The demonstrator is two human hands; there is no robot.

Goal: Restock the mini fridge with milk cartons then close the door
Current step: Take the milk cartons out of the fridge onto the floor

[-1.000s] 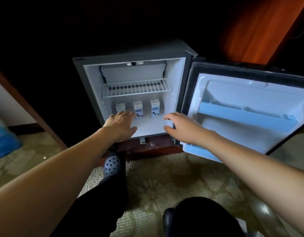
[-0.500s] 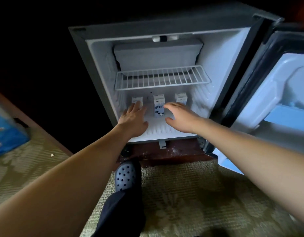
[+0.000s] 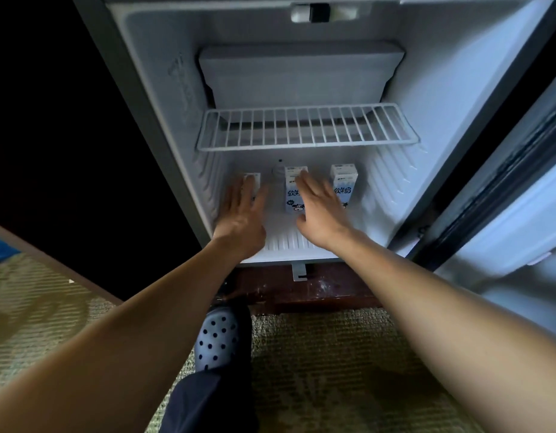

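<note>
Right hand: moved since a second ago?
Yes. The right hand went inward and leftward, from the front edge of the fridge to the middle carton, fingers now across its front.

The left milk carton [image 3: 252, 178] is almost wholly covered by the left hand [image 3: 243, 210]; only its top is seen. The right part of the middle milk carton [image 3: 293, 195] is hidden behind the right hand [image 3: 320, 210], as is the lower left corner of the right milk carton [image 3: 344, 182]. The fingertips of both hands are blurred, so contact with the cartons cannot be judged. The mini fridge [image 3: 151, 89] is cut off at the top edge, its door [image 3: 520, 214] at the right edge, and a blue object [image 3: 0, 250] at the left edge.
</note>
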